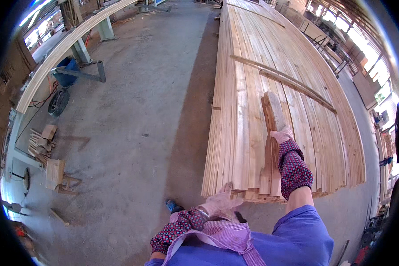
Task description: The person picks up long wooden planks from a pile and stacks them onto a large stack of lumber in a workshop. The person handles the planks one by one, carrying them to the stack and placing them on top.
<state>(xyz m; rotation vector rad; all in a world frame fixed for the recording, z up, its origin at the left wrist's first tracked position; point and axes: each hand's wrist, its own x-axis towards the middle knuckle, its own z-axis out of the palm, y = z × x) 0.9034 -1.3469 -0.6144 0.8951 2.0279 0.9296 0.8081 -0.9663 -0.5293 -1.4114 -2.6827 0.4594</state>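
Pale wood, long planks laid side by side, forms the stack (248,146) on the R of the view, its near end facing the person. The R hand (283,133), in a pale pink glove, grasps the near end of a short, thick wooden block (275,111). The block is over the near part of the stack, L of its midline, w/ its long axis running approx. along the planks; whether its underside touches them can't be told. The L hand (220,203), also gloved, is at the stack's near edge, close to the near L corner, thumb pointing fwd.; whether it grips a plank end or only rests there can't be told. Two thin strips (246,61) lie across the stack beyond the block, slanting from nr. the L edge toward the R edge, partly side by side. Patterned sleeve covers (295,173) sit on both forearms, w/ a blue shirt (301,235) above. Across the concrete floor (137,133), L side: a blue bucket (66,75) by a long rail (57,53), a dark tyre-like ring (58,103) just beside it, & wood offcuts (41,144) nr. a small wooden stool (55,174).
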